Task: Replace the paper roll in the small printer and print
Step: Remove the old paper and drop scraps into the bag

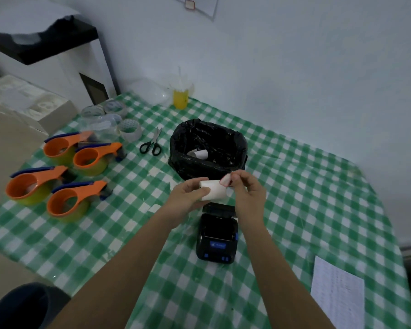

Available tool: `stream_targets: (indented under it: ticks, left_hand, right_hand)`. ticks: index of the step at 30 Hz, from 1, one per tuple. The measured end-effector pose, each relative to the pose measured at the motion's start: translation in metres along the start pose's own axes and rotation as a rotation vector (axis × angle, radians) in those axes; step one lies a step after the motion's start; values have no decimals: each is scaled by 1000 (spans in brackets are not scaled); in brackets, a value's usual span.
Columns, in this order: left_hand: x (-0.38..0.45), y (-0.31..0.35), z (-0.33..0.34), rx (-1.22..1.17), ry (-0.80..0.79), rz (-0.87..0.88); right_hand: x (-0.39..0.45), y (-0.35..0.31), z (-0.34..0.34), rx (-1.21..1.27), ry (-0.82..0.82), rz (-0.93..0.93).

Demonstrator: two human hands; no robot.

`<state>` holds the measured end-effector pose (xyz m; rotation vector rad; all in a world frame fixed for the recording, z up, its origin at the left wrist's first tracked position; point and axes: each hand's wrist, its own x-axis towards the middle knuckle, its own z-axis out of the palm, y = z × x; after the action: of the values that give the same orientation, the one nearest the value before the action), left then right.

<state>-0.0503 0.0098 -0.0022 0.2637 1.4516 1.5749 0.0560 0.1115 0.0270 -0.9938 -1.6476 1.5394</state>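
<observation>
I hold a white paper roll (214,189) in the air above the table. My left hand (189,195) grips its left end. My right hand (245,187) pinches a small red-edged sticker tab (225,180) at the roll's upper right, lifted off the paper. Just below my hands a small black printer (217,237) lies on the green checked tablecloth (138,236). Its lid is open and tilted back, and the paper bay looks dark. A blue-lit display and blue buttons face me.
A bin lined with a black bag (208,148) stands right behind my hands, with white paper scraps inside. Black-handled scissors (151,144), tape rolls (129,129) and several orange tape dispensers (64,176) fill the left. A yellow drink cup (180,97) stands far back; a printed sheet (337,293) lies near right.
</observation>
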Motion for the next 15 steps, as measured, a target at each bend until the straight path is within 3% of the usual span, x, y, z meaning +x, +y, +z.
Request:
stream_targets:
  ticks: [4, 11, 15]
  left_hand:
    - [17, 2, -17, -23, 74, -35]
    - [40, 10, -32, -19, 144, -42]
    - [49, 13, -32, -1, 148, -57]
  right_hand:
    - [56, -8, 21, 8, 54, 42]
    - [152, 21, 63, -534, -101, 77]
    - [166, 45, 62, -617, -139, 149]
